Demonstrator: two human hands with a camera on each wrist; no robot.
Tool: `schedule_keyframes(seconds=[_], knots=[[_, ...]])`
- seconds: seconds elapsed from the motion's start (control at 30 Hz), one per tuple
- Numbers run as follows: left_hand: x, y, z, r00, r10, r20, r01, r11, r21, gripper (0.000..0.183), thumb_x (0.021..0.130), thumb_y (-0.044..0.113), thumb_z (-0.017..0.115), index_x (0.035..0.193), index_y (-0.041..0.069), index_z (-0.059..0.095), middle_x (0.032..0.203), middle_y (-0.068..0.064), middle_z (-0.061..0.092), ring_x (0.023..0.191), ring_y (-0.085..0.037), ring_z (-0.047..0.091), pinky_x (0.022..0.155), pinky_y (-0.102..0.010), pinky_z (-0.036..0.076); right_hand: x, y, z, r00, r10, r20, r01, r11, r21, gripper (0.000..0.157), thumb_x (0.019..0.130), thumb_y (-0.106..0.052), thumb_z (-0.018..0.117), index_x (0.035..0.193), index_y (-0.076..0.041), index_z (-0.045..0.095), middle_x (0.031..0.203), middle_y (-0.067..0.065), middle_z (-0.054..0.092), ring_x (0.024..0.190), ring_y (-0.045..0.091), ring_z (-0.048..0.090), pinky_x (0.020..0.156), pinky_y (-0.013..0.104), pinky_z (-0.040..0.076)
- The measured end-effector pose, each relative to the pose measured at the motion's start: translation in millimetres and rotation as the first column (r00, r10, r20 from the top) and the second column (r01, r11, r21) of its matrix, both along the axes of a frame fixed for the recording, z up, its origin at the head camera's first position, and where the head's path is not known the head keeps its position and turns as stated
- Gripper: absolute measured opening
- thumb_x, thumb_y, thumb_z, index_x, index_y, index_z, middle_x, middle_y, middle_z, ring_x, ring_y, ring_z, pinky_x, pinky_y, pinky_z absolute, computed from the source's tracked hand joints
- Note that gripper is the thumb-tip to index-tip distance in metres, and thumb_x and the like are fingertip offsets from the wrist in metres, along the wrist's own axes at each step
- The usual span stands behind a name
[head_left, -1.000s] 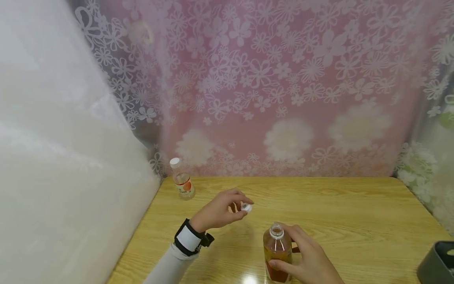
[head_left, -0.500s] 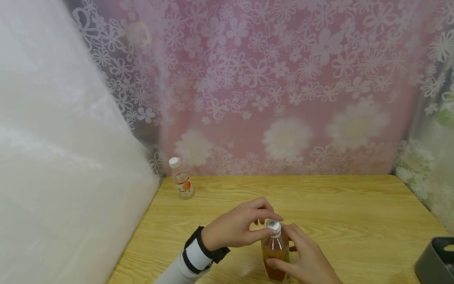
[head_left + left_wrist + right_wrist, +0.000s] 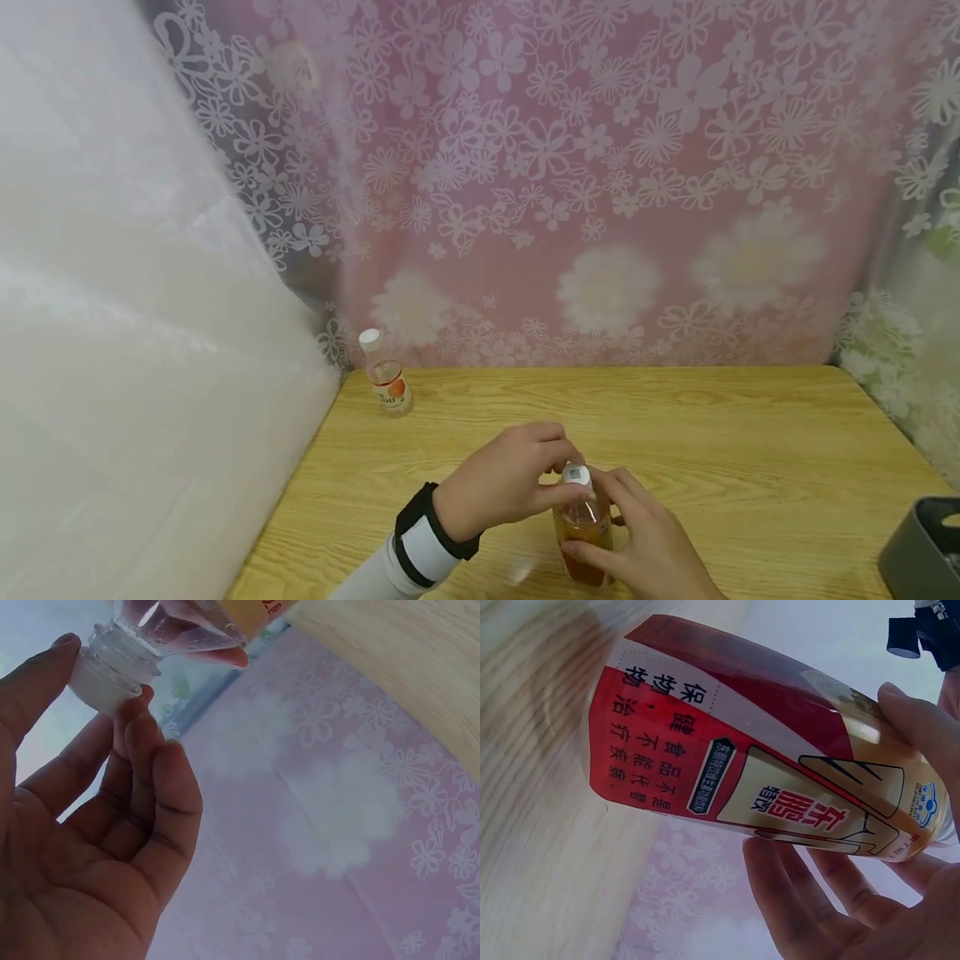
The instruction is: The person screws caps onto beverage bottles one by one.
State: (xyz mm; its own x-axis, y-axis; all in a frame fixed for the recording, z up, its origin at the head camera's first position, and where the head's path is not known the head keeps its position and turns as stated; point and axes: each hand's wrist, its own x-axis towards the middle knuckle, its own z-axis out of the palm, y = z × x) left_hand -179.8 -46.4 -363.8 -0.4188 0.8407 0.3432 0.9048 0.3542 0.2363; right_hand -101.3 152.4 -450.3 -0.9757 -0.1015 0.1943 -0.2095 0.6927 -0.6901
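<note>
Left grip (image 3: pixel 504 479) pinches the white cap (image 3: pixel 577 474) on the bottle (image 3: pixel 583 527) that the right grip (image 3: pixel 651 533) holds

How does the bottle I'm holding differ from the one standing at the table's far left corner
The held bottle has a red and gold label; the far bottle has a paler one with an orange picture. Your right hand grips the held bottle and your left hand pinches its cap; the far bottle stands untouched. Both have white caps.

A gray container (image 3: pixel 911 550) (interior unclear) is cut off.
</note>
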Motion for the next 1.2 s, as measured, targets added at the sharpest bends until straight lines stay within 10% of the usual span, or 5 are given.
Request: schedule_keyframes(seconds=[0.27, 0.5, 0.77, 1.2], knots=[[-2.0, 0.2, 3.6, 0.997, -0.081, 0.015, 0.082, 0.995, -0.061, 0.021, 0.098, 0.027, 0.070, 0.116, 0.017, 0.074, 0.099, 0.009, 0.058, 0.084, 0.001, 0.051, 0.076, -0.006, 0.040, 1.7, 1.3, 0.6, 1.000, -0.008, 0.000, 0.008, 1.000, -0.002, 0.078, 0.073, -0.065, 0.081, 0.141, -0.035, 0.056, 0.103, -0.022, 0.052, 0.091, 0.002, 0.061, 0.072, 0.025, 0.053], [-4.4, -2.5, 9.5, 0.956, -0.173, 0.237, 0.194, 0.979, -0.069, 0.035, 0.102, 0.018, 0.063, 0.137, 0.018, 0.063, 0.132, 0.005, 0.060, 0.122, -0.004, 0.054, 0.103, -0.017, 0.042, 0.9, 3.8, 0.8, 1.000, 0.014, 0.013, -0.013, 0.999, -0.046, 0.072, 0.073, -0.062, 0.082, 0.134, -0.031, 0.057, 0.111, -0.017, 0.056, 0.092, 0.005, 0.063, 0.075, 0.023, 0.056], [-3.2, 4.8, 1.0, 1.000, 0.013, 0.006, -0.013, 0.996, -0.087, 0.028, 0.095, 0.047, 0.070, 0.106, 0.021, 0.068, 0.091, 0.013, 0.059, 0.071, 0.003, 0.046, 0.063, -0.009, 0.038, 0.2, 3.2, 4.1, 0.999, 0.032, 0.003, -0.032, 0.998, -0.046, 0.073, 0.074, -0.061, 0.083, 0.137, -0.036, 0.057, 0.109, -0.021, 0.054, 0.095, 0.003, 0.061, 0.078, 0.025, 0.056], [-6.9, -4.0, -2.2, 0.969, -0.118, 0.217, 0.144, 0.984, -0.109, 0.038, 0.104, 0.028, 0.059, 0.142, 0.025, 0.060, 0.101, 0.007, 0.051, 0.081, -0.003, 0.043, 0.071, -0.010, 0.037, -1.3, 4.4, 2.9, 0.999, 0.026, 0.035, -0.024, 0.998, -0.065, 0.069, 0.072, -0.062, 0.083, 0.130, -0.032, 0.059, 0.106, -0.018, 0.053, 0.092, 0.002, 0.060, 0.076, 0.022, 0.055]])
